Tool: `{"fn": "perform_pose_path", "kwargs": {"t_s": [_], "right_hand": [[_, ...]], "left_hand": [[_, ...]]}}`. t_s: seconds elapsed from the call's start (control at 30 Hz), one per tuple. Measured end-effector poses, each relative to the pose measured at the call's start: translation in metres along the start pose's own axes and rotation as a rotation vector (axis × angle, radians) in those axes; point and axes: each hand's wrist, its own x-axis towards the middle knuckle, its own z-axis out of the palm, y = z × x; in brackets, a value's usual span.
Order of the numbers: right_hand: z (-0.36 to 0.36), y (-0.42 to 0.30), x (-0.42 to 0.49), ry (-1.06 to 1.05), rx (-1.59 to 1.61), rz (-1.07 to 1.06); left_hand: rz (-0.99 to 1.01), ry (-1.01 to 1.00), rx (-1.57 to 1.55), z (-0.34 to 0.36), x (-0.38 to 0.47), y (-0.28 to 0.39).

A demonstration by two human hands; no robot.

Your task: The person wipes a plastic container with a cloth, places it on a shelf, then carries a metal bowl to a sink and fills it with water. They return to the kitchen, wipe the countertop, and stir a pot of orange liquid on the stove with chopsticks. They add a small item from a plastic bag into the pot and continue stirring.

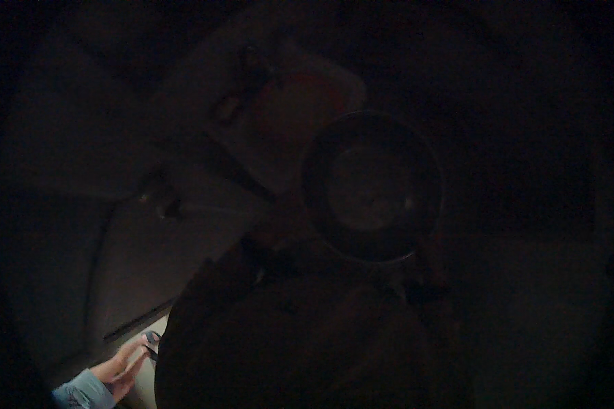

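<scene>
The picture is very dark, so details are faint. Before my torso is a round bowl or pan with a thin shiny rim, a dark wall and a paler bottom; its contents cannot be made out. My left hand is at its left side, seemingly gripping the edge. Dimly seen, my right hand is against the lower right of the rim. Fingers of both hands are mostly lost in shadow. Beyond the bowl, partly covered by it, a pale tray or board bears a dull reddish patch.
Dark loops like scissor handles lie by the tray's left edge. Farther left is a small dark fitting with a thin rod. At lower left, brightly lit, another person's bare limbs emerge from a light-blue cuff, with dark straps or objects at their ends.
</scene>
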Motion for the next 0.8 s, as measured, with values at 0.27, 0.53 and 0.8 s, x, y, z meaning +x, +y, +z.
{"fn": "perform_pose_path", "kwargs": {"t_s": [0.27, 0.53, 0.8], "right_hand": [[-0.001, -0.054, 0.156, -0.106, -0.056, 0.045], [0.006, -0.086, 0.289, -0.195, -0.124, 0.105], [0.003, -0.090, 0.401, -0.356, -0.187, 0.168]], "left_hand": [[-0.022, 0.116, -0.126, 0.039, 0.141, 0.029], [-0.056, 0.207, -0.226, 0.066, 0.264, 0.052], [-0.091, 0.399, -0.319, 0.094, 0.318, 0.040]]}}
